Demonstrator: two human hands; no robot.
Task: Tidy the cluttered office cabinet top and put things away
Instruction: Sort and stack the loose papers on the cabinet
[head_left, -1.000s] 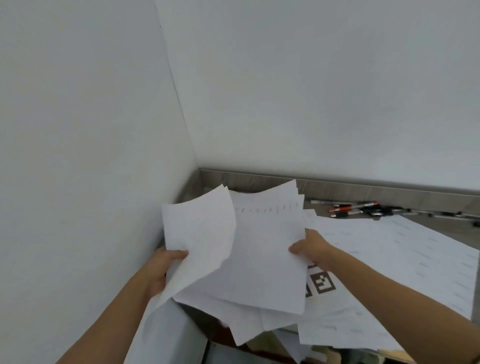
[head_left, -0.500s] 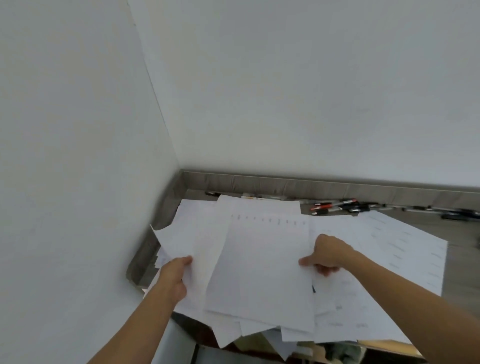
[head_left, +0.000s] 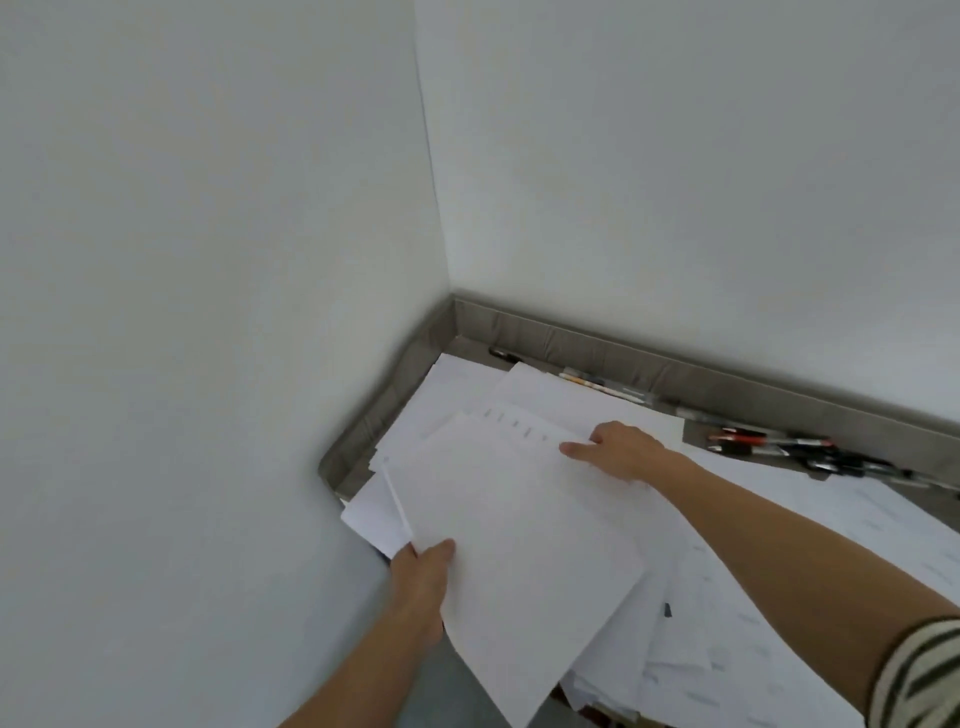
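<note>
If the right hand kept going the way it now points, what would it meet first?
Likely the right hand passes over loose white paper sheets first, then meets the grey raised rim by the left wall.

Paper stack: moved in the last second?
Yes, downward: the paper stack overlapped the grey backsplash then; now it lies lower, below it.

Everything is seen through one head-worn camera, tilted forward and down, held close above the papers (head_left: 519, 545) on the cabinet top (head_left: 698, 435), toward the wall corner (head_left: 450, 280).
</note>
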